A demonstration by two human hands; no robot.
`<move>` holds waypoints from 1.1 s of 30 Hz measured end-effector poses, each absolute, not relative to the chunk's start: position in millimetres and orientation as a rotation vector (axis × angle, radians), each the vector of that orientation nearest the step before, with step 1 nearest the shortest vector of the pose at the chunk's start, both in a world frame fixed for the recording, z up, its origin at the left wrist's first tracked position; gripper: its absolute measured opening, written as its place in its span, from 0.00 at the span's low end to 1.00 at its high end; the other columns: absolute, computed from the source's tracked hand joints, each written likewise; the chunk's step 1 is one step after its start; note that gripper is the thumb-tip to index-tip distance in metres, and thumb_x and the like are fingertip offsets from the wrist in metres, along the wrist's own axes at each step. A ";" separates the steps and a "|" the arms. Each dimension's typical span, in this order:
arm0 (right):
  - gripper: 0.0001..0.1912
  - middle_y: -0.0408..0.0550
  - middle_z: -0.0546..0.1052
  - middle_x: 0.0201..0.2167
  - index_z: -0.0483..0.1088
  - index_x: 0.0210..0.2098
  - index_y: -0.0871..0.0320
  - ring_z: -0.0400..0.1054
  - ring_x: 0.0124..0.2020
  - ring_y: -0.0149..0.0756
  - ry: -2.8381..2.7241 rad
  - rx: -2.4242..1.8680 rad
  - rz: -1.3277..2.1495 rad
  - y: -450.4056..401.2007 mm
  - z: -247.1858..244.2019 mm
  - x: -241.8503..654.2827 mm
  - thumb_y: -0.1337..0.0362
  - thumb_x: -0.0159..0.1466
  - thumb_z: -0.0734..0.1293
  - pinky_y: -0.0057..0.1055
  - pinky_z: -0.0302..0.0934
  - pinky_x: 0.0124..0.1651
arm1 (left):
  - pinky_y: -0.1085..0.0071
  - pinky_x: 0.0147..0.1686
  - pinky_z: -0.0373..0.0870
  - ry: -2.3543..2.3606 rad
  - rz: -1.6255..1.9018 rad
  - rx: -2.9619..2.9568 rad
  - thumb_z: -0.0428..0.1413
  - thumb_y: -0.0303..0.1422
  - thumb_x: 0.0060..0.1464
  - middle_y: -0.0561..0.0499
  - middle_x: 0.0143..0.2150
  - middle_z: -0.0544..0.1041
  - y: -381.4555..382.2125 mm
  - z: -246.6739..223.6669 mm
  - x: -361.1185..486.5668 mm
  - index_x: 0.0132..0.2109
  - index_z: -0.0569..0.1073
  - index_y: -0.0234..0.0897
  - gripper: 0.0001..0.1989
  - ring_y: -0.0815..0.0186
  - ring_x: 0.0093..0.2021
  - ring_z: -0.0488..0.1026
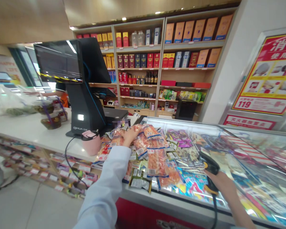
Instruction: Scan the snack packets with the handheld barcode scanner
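Observation:
My left hand (130, 135) reaches over a heap of shiny snack packets, with thumb and fingers closed about a clear and orange snack packet (138, 128) at the back of the heap. More orange packets with blue edges, such as one snack packet (157, 160) lying flat in front, spread to the right of that hand. Gripped in my right hand (220, 182) is a black barcode scanner (210, 163), its cable hanging down from the handle. The scanner's head points left, above blue packets in the glass-topped case, apart from the heap.
Left of the heap stand a pink cup (91, 144) and a black checkout terminal (85, 108) on the white counter (69, 151). Lidded tubs (50, 119) sit farther left. The freezer case (228, 200) runs right. Shelves of boxes (139, 60) line the back wall.

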State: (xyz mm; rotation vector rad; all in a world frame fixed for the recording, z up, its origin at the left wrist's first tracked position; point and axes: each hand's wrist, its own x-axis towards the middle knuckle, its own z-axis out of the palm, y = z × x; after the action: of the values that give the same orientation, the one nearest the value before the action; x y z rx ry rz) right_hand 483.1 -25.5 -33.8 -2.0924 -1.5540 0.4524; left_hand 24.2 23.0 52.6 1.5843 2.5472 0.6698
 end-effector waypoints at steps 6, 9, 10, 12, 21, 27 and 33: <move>0.16 0.44 0.70 0.16 0.67 0.21 0.58 0.65 0.18 0.34 -1.178 -1.364 1.244 -21.9 -13.5 451.8 0.57 0.44 0.76 0.30 0.62 0.23 | 0.42 0.55 0.55 2.625 0.748 1.568 0.40 0.55 0.58 0.32 0.52 0.75 29.8 54.2 38.5 0.57 0.70 0.37 0.33 0.42 0.56 0.69; 0.17 0.41 0.69 0.17 0.67 0.24 0.59 0.60 0.15 0.27 -1.058 -1.170 1.364 -7.2 11.5 433.3 0.62 0.42 0.77 0.24 0.57 0.17 | 0.45 0.52 0.59 2.672 0.774 1.488 0.42 0.53 0.58 0.28 0.49 0.76 39.2 58.9 38.7 0.56 0.69 0.32 0.32 0.42 0.54 0.70; 0.16 0.40 0.69 0.17 0.67 0.25 0.59 0.60 0.15 0.26 -1.030 -1.131 1.407 0.5 20.8 428.0 0.63 0.42 0.77 0.23 0.56 0.16 | 0.46 0.51 0.60 2.690 0.806 1.429 0.43 0.52 0.58 0.26 0.50 0.75 42.3 59.4 38.7 0.58 0.66 0.29 0.34 0.41 0.54 0.70; 0.15 0.40 0.69 0.18 0.68 0.25 0.59 0.60 0.15 0.25 -0.971 -1.046 1.518 17.6 37.3 418.6 0.61 0.45 0.76 0.21 0.56 0.15 | 0.48 0.51 0.60 2.716 0.872 1.311 0.45 0.53 0.57 0.22 0.52 0.73 47.7 57.5 38.8 0.63 0.59 0.22 0.39 0.40 0.55 0.69; 0.11 0.42 0.71 0.20 0.69 0.28 0.60 0.65 0.19 0.26 -0.845 -0.966 1.756 40.3 45.6 389.5 0.63 0.50 0.74 0.20 0.64 0.23 | 0.53 0.62 0.52 2.634 1.079 1.526 0.49 0.52 0.56 0.28 0.52 0.74 58.3 39.8 39.4 0.67 0.49 0.25 0.44 0.46 0.56 0.70; 0.12 0.41 0.69 0.17 0.69 0.26 0.60 0.60 0.15 0.25 -0.920 -0.980 1.760 26.1 43.3 392.6 0.59 0.52 0.73 0.20 0.56 0.16 | 0.60 0.60 0.61 2.114 1.661 1.870 0.50 0.41 0.60 0.36 0.61 0.64 54.1 43.8 49.4 0.69 0.47 0.37 0.35 0.55 0.61 0.64; 0.15 0.40 0.70 0.21 0.70 0.26 0.59 0.61 0.17 0.25 -0.928 -0.862 1.722 16.7 52.9 393.6 0.56 0.48 0.75 0.22 0.59 0.17 | 0.54 0.63 0.56 1.765 2.113 1.821 0.51 0.37 0.60 0.40 0.61 0.61 50.4 43.5 57.9 0.66 0.56 0.41 0.28 0.55 0.62 0.61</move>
State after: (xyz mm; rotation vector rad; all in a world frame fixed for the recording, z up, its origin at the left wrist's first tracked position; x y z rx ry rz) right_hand 393.6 16.7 52.9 -0.8618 -0.9281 1.7223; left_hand 57.9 50.4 43.5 1.8209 1.7646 2.1126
